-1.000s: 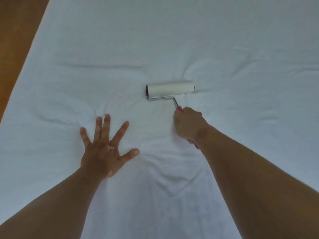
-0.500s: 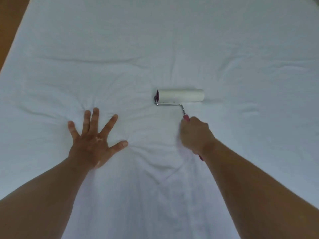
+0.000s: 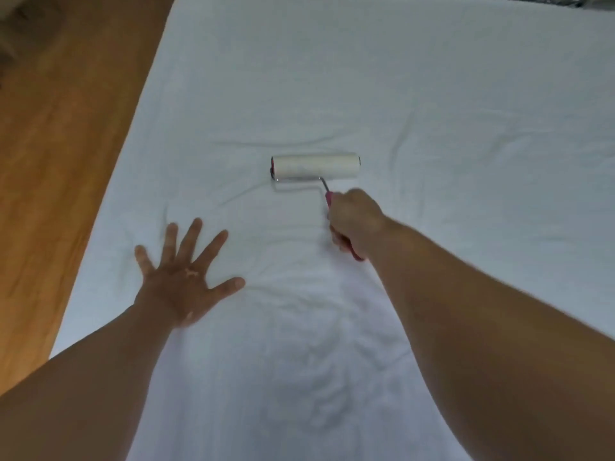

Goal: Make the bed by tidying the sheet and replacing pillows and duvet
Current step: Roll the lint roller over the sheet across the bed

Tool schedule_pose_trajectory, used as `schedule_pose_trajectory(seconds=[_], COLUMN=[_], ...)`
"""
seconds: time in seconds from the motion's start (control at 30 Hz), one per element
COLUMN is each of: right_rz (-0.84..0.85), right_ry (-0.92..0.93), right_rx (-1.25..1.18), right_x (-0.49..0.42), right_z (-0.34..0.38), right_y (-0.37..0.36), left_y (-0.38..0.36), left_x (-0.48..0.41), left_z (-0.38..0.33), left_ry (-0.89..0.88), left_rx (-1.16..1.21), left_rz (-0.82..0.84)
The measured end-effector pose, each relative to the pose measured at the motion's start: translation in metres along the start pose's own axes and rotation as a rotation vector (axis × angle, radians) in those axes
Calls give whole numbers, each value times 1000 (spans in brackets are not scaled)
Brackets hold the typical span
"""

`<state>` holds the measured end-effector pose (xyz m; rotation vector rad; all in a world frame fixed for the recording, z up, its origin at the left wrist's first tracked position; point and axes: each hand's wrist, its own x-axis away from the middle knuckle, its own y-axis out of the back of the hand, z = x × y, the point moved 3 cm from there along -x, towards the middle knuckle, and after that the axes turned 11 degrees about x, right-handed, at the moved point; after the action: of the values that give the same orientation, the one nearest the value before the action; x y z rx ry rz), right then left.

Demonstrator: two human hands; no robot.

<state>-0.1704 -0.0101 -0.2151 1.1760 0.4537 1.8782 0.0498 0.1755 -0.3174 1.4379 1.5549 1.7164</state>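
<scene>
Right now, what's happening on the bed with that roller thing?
A person is using a lint roller on the white sheet. The right hand grips its pink handle, and the roller lies on the sheet. The left hand is spread flat on the sheet, fingers straight. No pillows or duvet show. A wooden floor is on the left.

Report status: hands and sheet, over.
Left hand open, flat on sheet. Right hand grips roller handle, roller on sheet. Sheet creased around roller.
</scene>
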Motion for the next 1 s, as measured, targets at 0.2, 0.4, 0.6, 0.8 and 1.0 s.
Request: schedule_pose_trajectory(seconds=[0.2,0.4,0.6,0.8,1.0], right_rz=[9,57,-35,-76,5], right_ry=[-123,-292,-300,-175,-225], right_rx=[-31,-104,-77,155,229], right_x=[7,89,21,125,155], right_z=[-15,-69,-26,-89,-98], right_y=[-53,-83,-74,-102,-105], left_y=[-18,-16,-20,-16,-13], left_x=[-17,-21,-23,-23,-16], left_z=[10,12,13,16,14], left_ry=[-50,-84,-97,-102,-104], left_rx=[65,96,109,114,117], left_rz=[-27,-4,6,20,-13])
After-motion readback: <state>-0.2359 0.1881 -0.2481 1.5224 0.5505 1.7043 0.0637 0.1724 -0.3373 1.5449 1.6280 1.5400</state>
